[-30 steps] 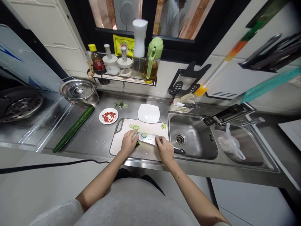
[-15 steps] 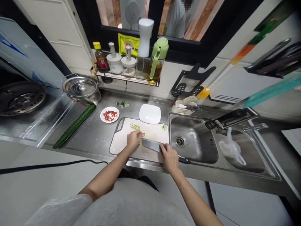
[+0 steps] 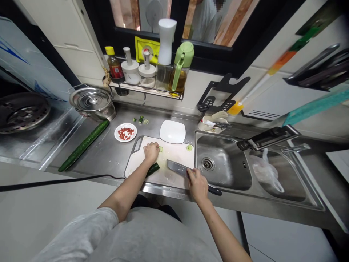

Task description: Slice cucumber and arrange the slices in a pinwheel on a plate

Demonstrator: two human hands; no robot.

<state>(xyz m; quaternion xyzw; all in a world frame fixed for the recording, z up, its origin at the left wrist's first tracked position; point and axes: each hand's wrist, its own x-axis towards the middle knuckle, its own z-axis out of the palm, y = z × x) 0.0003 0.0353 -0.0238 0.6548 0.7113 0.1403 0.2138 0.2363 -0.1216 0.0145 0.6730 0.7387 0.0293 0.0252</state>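
My left hand [image 3: 151, 152] is at the upper left of the white cutting board [image 3: 136, 163], fingers closed at a thin cucumber slice [image 3: 161, 149]. Any other slices there are hidden by the hand. A dark green cucumber piece [image 3: 153, 168] lies on the board, partly covered by my left forearm. In my right hand [image 3: 197, 183] is a kitchen knife [image 3: 177, 167], its blade low over the board and pointing left, its black handle sticking out past the hand. A small pile of cucumber slices [image 3: 189, 147] sits in the board's upper right corner.
Behind the board stands a white square plate [image 3: 172, 131]. Leftward are a plate of chopped red pieces [image 3: 125, 132], cucumber ends [image 3: 140, 119], a whole cucumber [image 3: 84, 145] and a lidded steel pot [image 3: 92, 103]. The sink [image 3: 223, 163] adjoins the board's right side.
My left hand has moved up and left from beside the blade to where the row of slices lay. The cucumber piece now shows below it. The knife stays in my right hand, nearly still.
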